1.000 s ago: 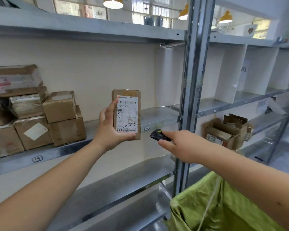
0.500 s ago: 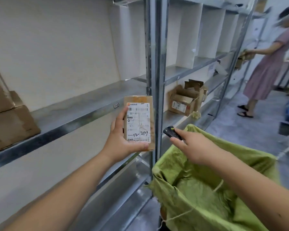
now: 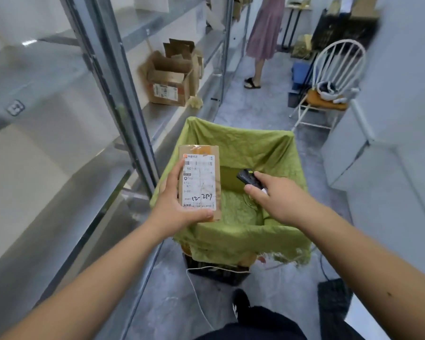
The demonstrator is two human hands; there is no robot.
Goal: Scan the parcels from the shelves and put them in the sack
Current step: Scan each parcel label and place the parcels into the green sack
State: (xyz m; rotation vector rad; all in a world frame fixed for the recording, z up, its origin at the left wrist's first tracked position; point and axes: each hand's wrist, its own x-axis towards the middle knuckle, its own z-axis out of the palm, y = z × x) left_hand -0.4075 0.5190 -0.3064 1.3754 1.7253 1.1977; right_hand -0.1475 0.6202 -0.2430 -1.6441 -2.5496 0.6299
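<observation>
My left hand (image 3: 174,207) grips a small brown parcel (image 3: 199,182) with its white shipping label facing me, hand-marked "12-25". The parcel hangs over the left side of the open green sack (image 3: 245,239), which lines a black crate on the floor. My right hand (image 3: 277,195) holds a small black scanner (image 3: 247,177) over the sack's mouth, its tip pointing toward the parcel a short gap away.
Metal shelving (image 3: 123,94) runs along the left, with an opened cardboard box (image 3: 169,79) on a lower shelf. A person in a pink dress (image 3: 263,33) stands ahead in the aisle. A white chair (image 3: 329,77) with an orange cushion stands at the right. My foot (image 3: 241,305) is behind the crate.
My view swung right and down from the shelves to the sack. Both hands came down with it, so the parcel and scanner now hang over the sack's opening.
</observation>
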